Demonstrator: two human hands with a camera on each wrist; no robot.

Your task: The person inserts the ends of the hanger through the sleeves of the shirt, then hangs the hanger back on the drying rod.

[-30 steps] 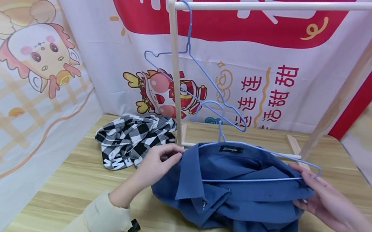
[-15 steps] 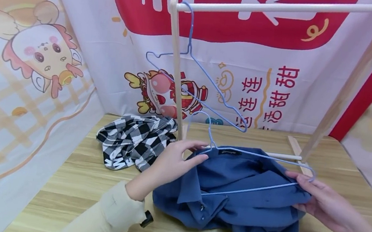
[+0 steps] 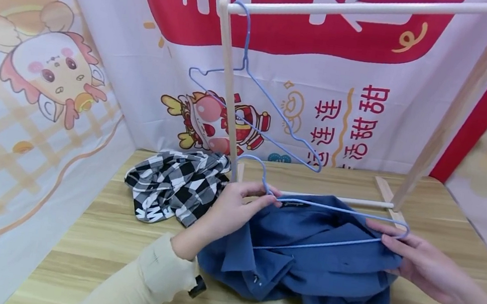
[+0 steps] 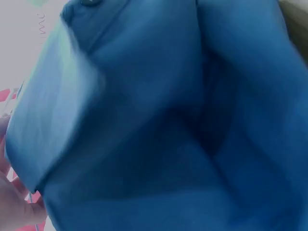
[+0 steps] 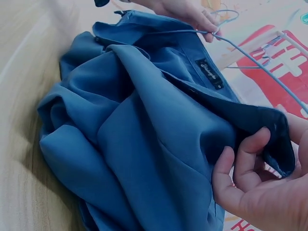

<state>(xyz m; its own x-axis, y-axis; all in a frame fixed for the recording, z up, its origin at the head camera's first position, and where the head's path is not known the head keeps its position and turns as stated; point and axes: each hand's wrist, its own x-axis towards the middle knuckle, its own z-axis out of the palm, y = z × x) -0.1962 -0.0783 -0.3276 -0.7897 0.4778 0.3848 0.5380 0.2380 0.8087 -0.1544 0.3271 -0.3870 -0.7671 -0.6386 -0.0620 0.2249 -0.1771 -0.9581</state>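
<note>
A crumpled blue shirt (image 3: 315,275) lies on the table, its collar band and dark label (image 5: 208,73) showing. One arm of a blue wire hanger (image 3: 253,158) lies across its neck opening. The hanger's left end is hidden by the shirt. My left hand (image 3: 237,210) pinches the hanger at its neck, just below the hook. At the shirt's right side, my right hand (image 3: 424,265) grips the edge of the cloth with curled fingers, close to the hanger's right end. Blue cloth fills most of the left wrist view.
A wooden rack (image 3: 229,80) stands at the back, with a second blue hanger (image 3: 272,100) on its white top bar (image 3: 377,8). A black-and-white checked garment (image 3: 177,182) lies bunched on the wooden table (image 3: 92,250), left of the rack.
My left hand has moved from the shirt's collar to the right, onto the hanger's neck. The hanger's hook has shifted left and lower. My right hand stays at the shirt's edge.
</note>
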